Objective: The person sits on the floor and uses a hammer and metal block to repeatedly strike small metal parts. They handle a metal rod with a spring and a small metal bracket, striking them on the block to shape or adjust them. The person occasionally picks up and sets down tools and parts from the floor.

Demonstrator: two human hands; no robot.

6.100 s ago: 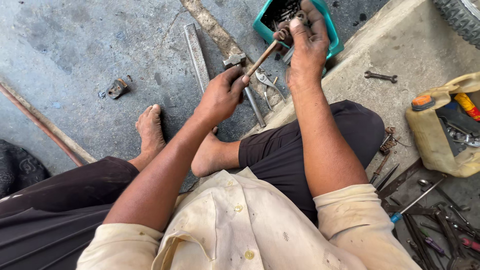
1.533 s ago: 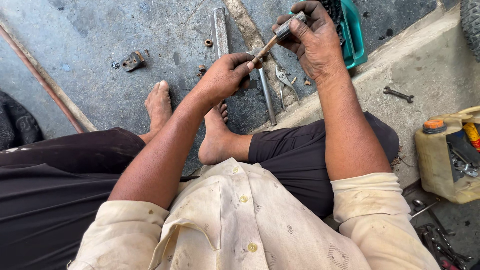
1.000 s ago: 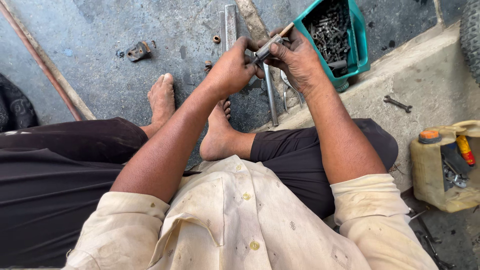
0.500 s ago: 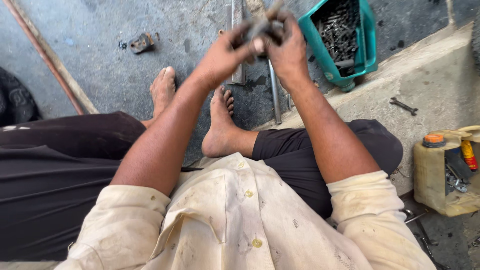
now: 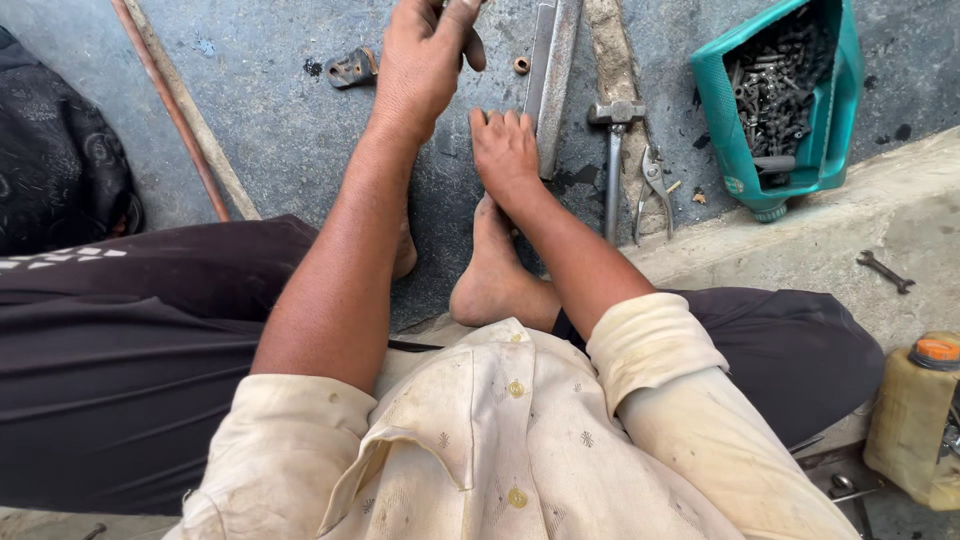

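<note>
Metal bar (image 5: 553,75) beside right hand (image 5: 505,152)

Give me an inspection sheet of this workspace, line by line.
Surface: stained grey concrete floor, raised kerb on the right.
Job's things: flat metal bar lying on the floor.
Clutter: hammer, pliers, teal bin full of bolts, spanner, nut, small metal bracket, yellowish jug.
Grippers: left hand raised, closed on something hidden at the frame edge; right hand open, fingers at the bar's edge.
Cables: nothing seen.
Surroundings: rusty rod, dark cloth bundle.
</note>
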